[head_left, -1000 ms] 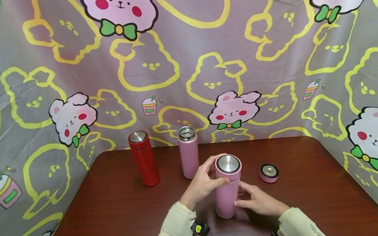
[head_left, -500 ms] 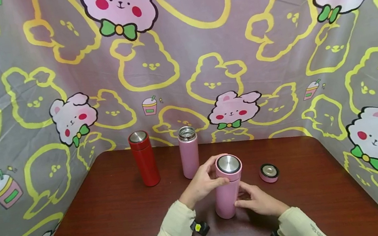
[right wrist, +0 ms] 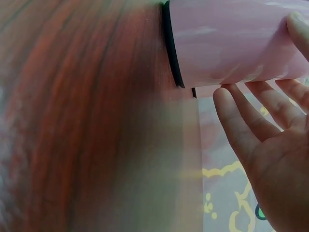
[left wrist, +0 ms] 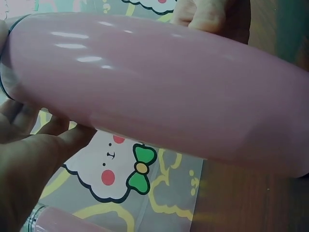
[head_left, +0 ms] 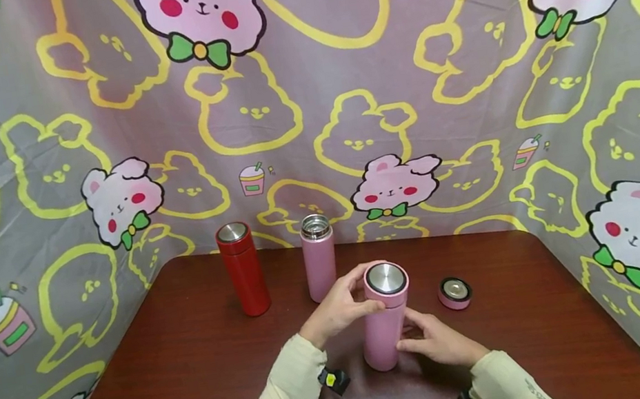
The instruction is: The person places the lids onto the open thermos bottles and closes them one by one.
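A pink thermos (head_left: 384, 332) with a pink, steel-topped lid (head_left: 386, 280) stands near the table's middle, leaning slightly. High up, my left hand (head_left: 340, 306) grips it at the lid, thumb in front and fingers behind. Lower down, my right hand (head_left: 439, 339) holds the body between thumb and fingers. The thermos body (left wrist: 154, 82) fills much of the left wrist view. Its black base ring (right wrist: 173, 46) shows in the right wrist view, close to the table. Whether the lid is fully seated cannot be told.
Behind stand a red thermos (head_left: 246, 274) with its lid on and a lidless pink thermos (head_left: 320, 262). A loose pink lid (head_left: 454, 293) lies upside down to the right on the brown table (head_left: 198, 379). Patterned cloth (head_left: 257, 119) surrounds the table's back and sides.
My left wrist has shifted slightly to the left. Both hands keep their places on the pink thermos, which has hardly moved.
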Motion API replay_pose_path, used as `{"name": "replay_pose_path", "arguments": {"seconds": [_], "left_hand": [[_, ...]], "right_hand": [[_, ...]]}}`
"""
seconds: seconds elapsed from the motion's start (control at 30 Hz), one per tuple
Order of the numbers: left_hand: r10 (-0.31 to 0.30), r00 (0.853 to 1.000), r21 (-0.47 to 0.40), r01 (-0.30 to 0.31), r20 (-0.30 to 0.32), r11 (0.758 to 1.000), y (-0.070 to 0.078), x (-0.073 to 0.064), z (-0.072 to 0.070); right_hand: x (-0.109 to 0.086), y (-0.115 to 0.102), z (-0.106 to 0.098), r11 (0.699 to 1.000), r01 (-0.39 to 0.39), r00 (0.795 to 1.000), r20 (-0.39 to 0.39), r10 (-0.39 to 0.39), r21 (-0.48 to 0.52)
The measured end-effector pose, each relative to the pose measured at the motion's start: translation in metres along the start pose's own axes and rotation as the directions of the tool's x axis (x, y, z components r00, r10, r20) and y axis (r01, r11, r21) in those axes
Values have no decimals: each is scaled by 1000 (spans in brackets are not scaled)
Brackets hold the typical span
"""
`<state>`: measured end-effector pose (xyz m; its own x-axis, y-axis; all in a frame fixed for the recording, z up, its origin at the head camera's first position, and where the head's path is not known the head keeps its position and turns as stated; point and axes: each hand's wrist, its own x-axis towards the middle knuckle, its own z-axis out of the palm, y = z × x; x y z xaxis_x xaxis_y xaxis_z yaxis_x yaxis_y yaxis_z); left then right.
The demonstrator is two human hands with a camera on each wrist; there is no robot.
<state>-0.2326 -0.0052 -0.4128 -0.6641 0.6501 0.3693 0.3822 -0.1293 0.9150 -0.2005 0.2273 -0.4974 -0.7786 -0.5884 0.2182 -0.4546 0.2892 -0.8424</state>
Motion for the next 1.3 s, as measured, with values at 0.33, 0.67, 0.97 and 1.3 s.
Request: {"name": "replay_pose_path", "arguments": {"seconds": [0.33, 0.67, 0.97, 1.3], "left_hand": [[19, 1000, -24, -19, -6, 1000, -5, -2, 0], [42, 999, -78, -43, -13, 996, -10, -5, 0], [37, 997, 35, -35, -62, 999, 25, -13, 3], [-19, 994, 73, 27, -106, 997, -1, -19, -8]], "right_hand": [[7, -5, 1, 999, -33, 999, -8, 33, 32], [13, -40, 4, 1000, -15, 1000, -21, 15, 16], [15, -44, 5, 998, -65, 998, -17, 65, 25], [15, -12, 10, 998, -62, 993, -95, 63, 15]]}}
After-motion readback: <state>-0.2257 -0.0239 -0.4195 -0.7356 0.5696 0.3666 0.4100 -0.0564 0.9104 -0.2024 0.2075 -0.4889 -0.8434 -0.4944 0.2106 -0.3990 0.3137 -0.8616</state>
